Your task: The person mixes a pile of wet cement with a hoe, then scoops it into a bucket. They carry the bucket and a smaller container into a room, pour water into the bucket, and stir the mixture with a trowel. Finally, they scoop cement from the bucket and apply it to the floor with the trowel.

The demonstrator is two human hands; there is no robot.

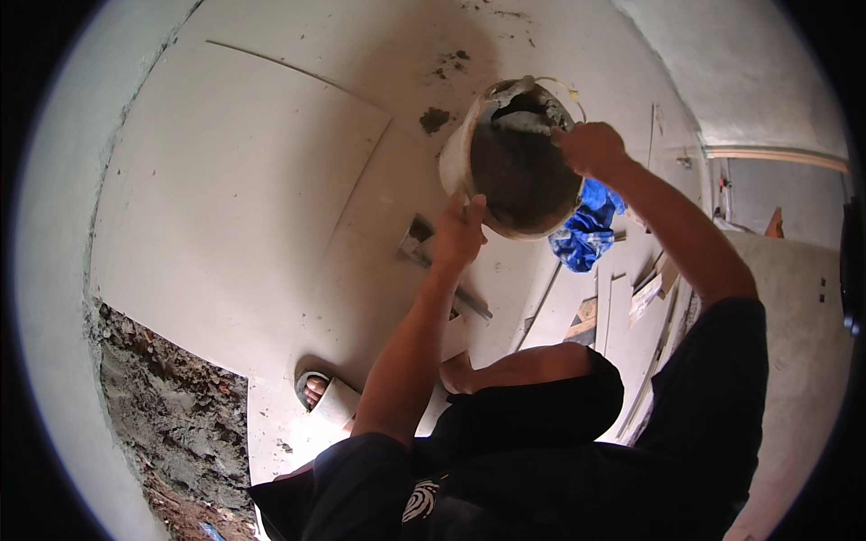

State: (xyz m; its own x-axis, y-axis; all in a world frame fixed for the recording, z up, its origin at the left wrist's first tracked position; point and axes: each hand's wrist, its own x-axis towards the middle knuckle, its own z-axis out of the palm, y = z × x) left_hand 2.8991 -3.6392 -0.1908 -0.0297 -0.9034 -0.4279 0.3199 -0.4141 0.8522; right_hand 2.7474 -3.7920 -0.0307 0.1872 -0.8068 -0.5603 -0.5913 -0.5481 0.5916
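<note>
A pale, round bucket, crusted with grey mortar, is tilted so that its mouth faces me. Dark wet-looking mortar lines its inside. At the near left of the rim, my left hand is closed, its thumb over the edge. My right hand is a fist at the right side of the mouth. A pale grey strip inside the bucket reaches up to that fist, but what the fingers hold is hidden. The thin bucket handle arches beyond the far rim.
Blue crumpled plastic lies right of the bucket. Pale boards cover the floor, with mortar clumps on them. Cut strips lie at the right. Rough dark rubble shows at lower left. Grey walls stand on both sides.
</note>
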